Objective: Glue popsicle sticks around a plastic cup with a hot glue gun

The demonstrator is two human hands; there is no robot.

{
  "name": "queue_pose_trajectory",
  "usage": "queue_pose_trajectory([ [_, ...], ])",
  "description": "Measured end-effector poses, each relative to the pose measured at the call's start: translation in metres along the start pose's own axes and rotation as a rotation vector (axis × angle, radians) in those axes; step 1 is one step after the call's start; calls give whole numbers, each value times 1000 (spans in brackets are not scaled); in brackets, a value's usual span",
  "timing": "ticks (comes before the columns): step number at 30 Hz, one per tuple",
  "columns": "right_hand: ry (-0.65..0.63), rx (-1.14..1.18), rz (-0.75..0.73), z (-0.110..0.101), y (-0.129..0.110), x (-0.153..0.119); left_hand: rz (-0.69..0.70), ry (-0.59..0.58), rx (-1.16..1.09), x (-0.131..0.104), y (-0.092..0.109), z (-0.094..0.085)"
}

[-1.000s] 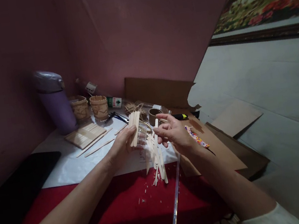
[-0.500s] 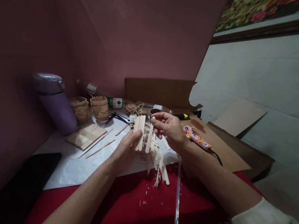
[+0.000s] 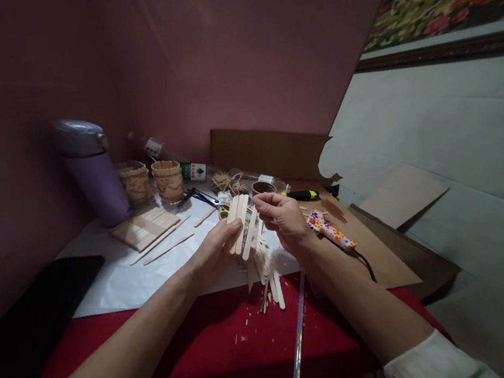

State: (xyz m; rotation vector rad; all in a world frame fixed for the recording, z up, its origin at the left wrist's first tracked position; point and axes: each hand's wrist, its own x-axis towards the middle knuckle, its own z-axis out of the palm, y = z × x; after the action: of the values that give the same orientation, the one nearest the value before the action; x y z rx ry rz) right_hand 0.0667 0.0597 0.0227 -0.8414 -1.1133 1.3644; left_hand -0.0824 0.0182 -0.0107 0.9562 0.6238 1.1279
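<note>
Holding wooden craft sticks (image 3: 239,216) side by side in the left hand (image 3: 211,252), above the table (image 3: 186,350), toward its front edge. Pinching one more stick (image 3: 250,235) in the right hand (image 3: 284,217). Probably lining them up; next, calls for a gentle, straight push.

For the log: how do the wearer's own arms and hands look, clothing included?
The left hand and right hand are ungloved, with no watch or bracelet visible. A plain whitish sleeve covers the upper end of the right forearm; no sleeve shows on the left forearm.
</note>
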Motion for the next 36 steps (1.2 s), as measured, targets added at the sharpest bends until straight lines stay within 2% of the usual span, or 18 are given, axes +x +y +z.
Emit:
queue_pose_trajectory([
  [15,57,-63,-59,2,1,1,-25,5,-24,-6,5,7],
  [21,59,-50,-73,2,4,2,-10,22,73,-4,1,6],
  [28,76,-19,-74,4,7,1,0,-19,90,-2,-2,2],
  [36,133,-38,-98,6,13,0,-29,30,160,0,-3,1],
])
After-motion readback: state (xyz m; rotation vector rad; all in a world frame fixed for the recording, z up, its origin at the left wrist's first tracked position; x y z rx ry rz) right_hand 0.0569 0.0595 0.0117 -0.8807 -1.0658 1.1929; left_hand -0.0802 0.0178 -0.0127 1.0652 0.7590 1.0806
